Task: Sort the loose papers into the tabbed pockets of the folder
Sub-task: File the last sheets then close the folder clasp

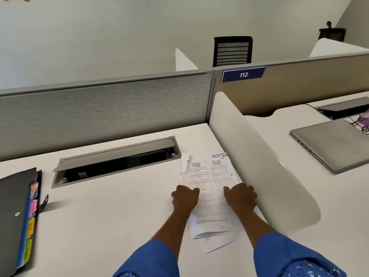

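Fingers [249, 193] curled on both hands: left hand [184, 196] and right hand [240, 196] each seem to pinch a side edge of the loose papers [209, 176], thumbs on top. The stack lies on the desk [119, 206], against the white divider [249, 156]. Step judged as picking up a sheet; next it must cross to the folder [14, 206], well apart at far left, and match a coloured tab [33, 206].

A closed silver laptop [329, 142] lies at right on the white surface [119, 206]; a grey open cable hatch [115, 158] sits centre-left, a black mesh chair [232, 50] top centre.
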Motion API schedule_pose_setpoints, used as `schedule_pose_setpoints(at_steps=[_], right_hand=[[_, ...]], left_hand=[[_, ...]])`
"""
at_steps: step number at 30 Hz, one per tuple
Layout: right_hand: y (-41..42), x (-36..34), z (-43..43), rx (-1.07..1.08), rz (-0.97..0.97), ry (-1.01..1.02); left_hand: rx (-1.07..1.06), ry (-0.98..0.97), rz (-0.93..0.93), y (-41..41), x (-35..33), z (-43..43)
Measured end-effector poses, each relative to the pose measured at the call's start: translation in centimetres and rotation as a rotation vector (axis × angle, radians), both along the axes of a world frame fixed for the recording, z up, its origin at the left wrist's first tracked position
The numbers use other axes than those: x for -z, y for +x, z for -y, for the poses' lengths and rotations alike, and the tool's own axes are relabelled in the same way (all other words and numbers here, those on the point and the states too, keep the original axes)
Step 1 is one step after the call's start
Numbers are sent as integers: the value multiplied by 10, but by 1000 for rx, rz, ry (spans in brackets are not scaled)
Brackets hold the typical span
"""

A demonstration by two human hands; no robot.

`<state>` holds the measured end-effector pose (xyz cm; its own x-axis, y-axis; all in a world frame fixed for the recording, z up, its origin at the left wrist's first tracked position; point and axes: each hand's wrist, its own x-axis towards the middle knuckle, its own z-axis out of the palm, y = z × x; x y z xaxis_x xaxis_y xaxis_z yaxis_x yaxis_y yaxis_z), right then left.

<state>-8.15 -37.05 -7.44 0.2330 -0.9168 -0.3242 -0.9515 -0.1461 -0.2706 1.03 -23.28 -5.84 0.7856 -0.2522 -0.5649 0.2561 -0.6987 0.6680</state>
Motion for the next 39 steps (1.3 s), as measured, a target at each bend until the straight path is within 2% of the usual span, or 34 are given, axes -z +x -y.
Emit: schedule_pose_setpoints(at_steps=[5,10,17,21,25,33,36,39], right_hand=[[-3,-2,5,75,45,73],[-1,-8,-1,84,110,202],[3,-10,-8,-7,425,385],[13,-17,-13,-59,561,475],[26,-32,-19,-104,744,477],[61,-90,-31,-256,1176,468],[70,-104,-40,-274,1255,464],[70,-104,-50,-262,1244,445]], left_hand=[[-94,38,5,3,8,-8],[-119,-50,-1,4,12,-14],[-154,-12,56,16,14,-36],[-226,-166,68,27,10,-42],[-341,-347,122,42,-14,-44],[-328,-718,428,76,-86,-56],[-329,-770,508,79,-103,-63],[-341,-758,509,76,-103,-75]])
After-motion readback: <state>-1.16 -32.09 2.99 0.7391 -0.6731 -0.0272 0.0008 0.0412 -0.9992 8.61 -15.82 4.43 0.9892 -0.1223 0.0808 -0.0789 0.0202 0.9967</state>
